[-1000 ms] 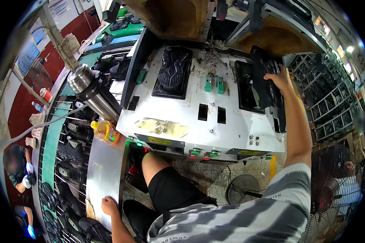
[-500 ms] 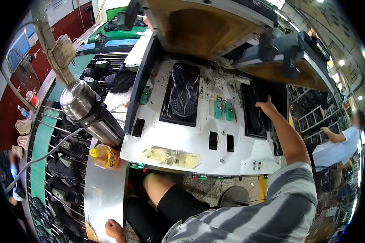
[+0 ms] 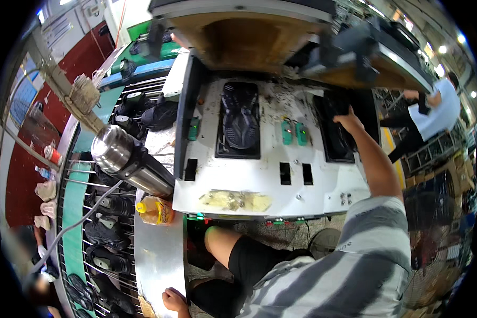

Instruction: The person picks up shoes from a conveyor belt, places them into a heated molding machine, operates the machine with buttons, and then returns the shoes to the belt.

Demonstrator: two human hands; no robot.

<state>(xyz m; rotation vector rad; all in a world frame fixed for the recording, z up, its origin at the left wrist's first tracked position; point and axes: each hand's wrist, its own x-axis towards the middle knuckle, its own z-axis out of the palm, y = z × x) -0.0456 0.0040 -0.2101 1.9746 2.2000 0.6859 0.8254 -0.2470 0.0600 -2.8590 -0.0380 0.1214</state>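
Note:
My right hand (image 3: 350, 121) reaches to the right side of the white machine bed and is closed round the upper part of a black shoe (image 3: 336, 140). The shoe sits in the dark right-hand recess, and its far side is hard to make out. My left hand (image 3: 174, 302) rests as a loose fist on the metal ledge (image 3: 161, 259), with nothing visible in it. In the left recess of the bed lies another black shoe (image 3: 240, 119), its patterned sole facing up. Small green sensor blocks (image 3: 293, 132) stand between the two recesses.
Raised covers with brown undersides, left (image 3: 241, 40) and right (image 3: 371, 71), hang over the bed. A steel flask (image 3: 138, 164) and an orange-filled bottle (image 3: 153, 211) stand at left, beside a roller conveyor with several black shoes (image 3: 107, 233). A person in a light shirt (image 3: 437, 114) stands at right.
My view has shifted, so the bench sits further right in the picture. My right hand stays at the black shoe, and my left stays on the ledge. The person at right has moved further away.

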